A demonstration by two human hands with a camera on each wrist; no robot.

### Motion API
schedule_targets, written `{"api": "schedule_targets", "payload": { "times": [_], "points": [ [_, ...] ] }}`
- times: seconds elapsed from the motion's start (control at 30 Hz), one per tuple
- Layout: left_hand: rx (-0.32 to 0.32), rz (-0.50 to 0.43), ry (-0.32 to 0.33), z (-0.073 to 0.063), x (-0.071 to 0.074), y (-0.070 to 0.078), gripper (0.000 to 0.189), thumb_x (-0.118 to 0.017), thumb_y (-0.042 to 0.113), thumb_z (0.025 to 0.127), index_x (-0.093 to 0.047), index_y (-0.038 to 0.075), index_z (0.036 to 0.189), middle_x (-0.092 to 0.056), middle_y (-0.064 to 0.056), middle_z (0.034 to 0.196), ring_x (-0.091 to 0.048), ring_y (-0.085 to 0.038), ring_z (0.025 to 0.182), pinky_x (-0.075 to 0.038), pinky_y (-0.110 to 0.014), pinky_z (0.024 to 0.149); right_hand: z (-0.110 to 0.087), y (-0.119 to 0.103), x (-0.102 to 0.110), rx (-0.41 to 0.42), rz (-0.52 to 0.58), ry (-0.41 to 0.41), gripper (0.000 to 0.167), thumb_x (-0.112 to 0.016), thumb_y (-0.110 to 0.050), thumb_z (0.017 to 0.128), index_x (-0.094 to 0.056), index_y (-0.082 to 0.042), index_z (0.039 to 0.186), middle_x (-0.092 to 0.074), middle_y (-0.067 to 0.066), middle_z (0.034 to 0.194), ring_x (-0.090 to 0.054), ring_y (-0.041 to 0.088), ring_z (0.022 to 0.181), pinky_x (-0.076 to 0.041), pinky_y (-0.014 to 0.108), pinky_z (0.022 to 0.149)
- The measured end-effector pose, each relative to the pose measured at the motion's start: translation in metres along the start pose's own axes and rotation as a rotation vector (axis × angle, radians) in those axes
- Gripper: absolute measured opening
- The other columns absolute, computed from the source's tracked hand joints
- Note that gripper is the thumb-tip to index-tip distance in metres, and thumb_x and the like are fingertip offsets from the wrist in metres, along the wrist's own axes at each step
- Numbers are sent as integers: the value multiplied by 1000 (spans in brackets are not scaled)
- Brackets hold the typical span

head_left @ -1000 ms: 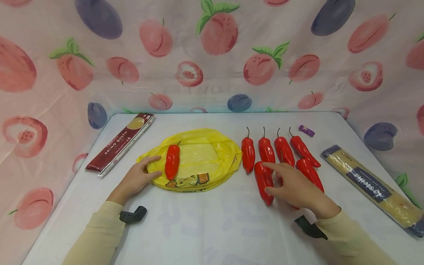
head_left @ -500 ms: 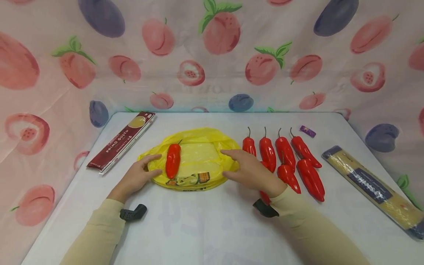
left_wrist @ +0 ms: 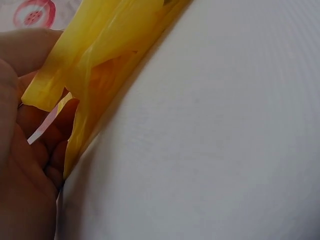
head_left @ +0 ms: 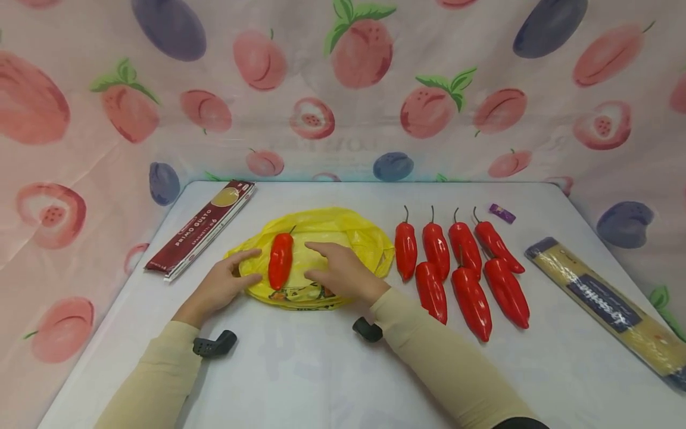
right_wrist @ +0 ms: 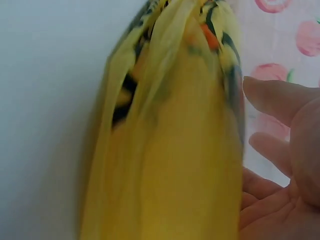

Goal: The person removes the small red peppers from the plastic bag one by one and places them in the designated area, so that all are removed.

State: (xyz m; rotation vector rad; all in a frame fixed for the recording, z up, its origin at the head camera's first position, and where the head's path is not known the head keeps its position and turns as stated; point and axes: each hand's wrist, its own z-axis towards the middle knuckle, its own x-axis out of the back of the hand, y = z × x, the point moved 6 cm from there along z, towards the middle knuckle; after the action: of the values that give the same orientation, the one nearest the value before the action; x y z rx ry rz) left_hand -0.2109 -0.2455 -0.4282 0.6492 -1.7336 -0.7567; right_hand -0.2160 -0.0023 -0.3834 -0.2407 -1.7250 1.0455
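Observation:
A yellow plastic bag (head_left: 327,219) lies spread with its mouth up, and one red chili pepper (head_left: 280,262) lies inside at its left. My left hand (head_left: 218,287) holds the bag's left edge; in the left wrist view the yellow film (left_wrist: 107,55) runs between thumb and fingers. Over the right part of the bag is my right hand (head_left: 345,271), thumb and fingers spread apart, just right of the pepper and holding nothing. The right wrist view shows the bag's printed side (right_wrist: 180,150) beside that hand.
Several red chili peppers (head_left: 436,250) lie in two rows right of the bag. A dark red spaghetti pack (head_left: 200,231) is at the back left. Farther right lie a long blue-and-clear pasta pack (head_left: 605,304) and a small purple packet (head_left: 502,213). A patterned fruit curtain (head_left: 343,143) backs the white table.
My right hand has moved left, away from touching a front-row chili pepper, to above the bag. My left hand keeps its hold on the bag's edge.

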Motion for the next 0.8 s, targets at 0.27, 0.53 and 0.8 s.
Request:
{"api": "schedule_targets", "payload": {
  "times": [0.27, 0.53, 0.8],
  "points": [
    [-2, 6, 11, -2, 6, -6, 68, -68, 42, 93, -44, 19, 153, -35, -21, 156, -33, -42, 138, -31, -65, 109, 25, -8, -29, -19, 17, -12, 62, -69, -27, 95, -46, -12, 151, -51, 3, 149, -49, 25, 133, -42, 39, 109],
    [-14, 16, 29, -4, 11, -7, 66, -67, 38, 94, -44, 16, 152, -33, -22, 156, -30, -45, 140, -28, -68, 109, 41, -15, -46, -31, -51, -46, 67, -71, -31, 94, -44, -13, 152, -51, 4, 148, -46, 22, 136, -38, 37, 112],
    [-17, 8, 38, -4, 12, -9, 66, -67, 37, 95, -43, 15, 152, -32, -22, 157, -29, -45, 141, -27, -68, 109, 53, -26, -53, -18, -178, -85, 69, -69, -36, 95, -40, -16, 155, -51, 6, 146, -47, 22, 130, -44, 34, 105]
  ]
}}
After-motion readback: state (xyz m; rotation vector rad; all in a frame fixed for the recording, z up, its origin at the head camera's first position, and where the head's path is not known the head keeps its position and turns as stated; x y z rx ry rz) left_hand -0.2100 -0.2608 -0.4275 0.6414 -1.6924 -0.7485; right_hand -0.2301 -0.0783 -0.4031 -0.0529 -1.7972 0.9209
